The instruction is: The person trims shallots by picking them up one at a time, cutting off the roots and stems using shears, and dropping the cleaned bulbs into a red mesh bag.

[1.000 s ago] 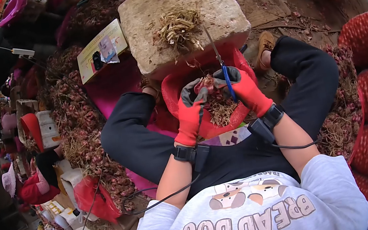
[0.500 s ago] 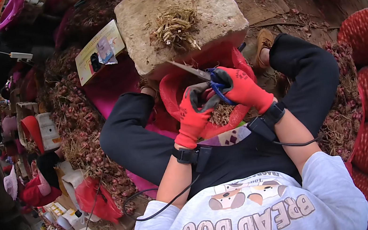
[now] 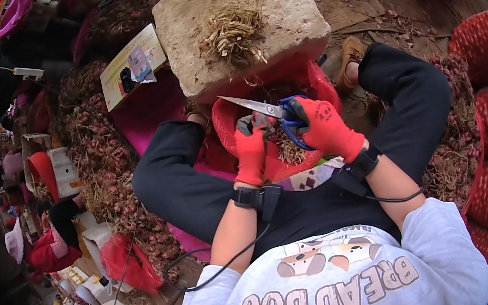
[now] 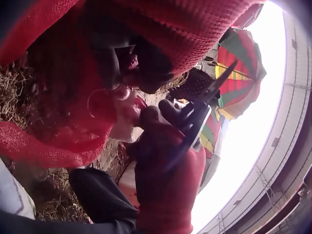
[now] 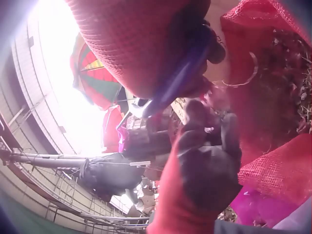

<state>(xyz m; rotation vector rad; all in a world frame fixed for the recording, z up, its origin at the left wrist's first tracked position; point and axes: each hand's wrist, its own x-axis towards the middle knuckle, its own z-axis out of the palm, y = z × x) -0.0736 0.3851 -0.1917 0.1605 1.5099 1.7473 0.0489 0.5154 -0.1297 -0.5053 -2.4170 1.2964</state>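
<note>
- The right hand (image 3: 323, 128), in a red knit glove, gripped the blue-handled steel scissors (image 3: 263, 110), with its fingers curled through the handle loops.
- The left hand (image 3: 250, 151), gloved the same way, pinched a small reddish shallot bulb (image 3: 261, 122) between its dark-coated fingertips. The bulb sat just beside the scissor pivot.
- Change over the last second: the scissors swung from pointing straight away from the person to lying crosswise. Their tips were now aimed to the person's left, above the left hand.
- Judged from this, the tool had been brought from an idle attitude to the bulb, so a trimming cut was in hand. Whether the blades stood apart could not be told.
- Both hands hung over the open red mesh sack (image 3: 225, 131) set between the knees. The sack held dry root trimmings.
- Beyond the sack stood a pale, rough rectangular block (image 3: 292, 12), which carried a pile of straw-coloured cut roots (image 3: 233, 31).
- Filled red mesh sacks (image 3: 485, 53) lay to the person's right, and a heap of loose shallots (image 3: 99, 155) lay to the left.
</note>
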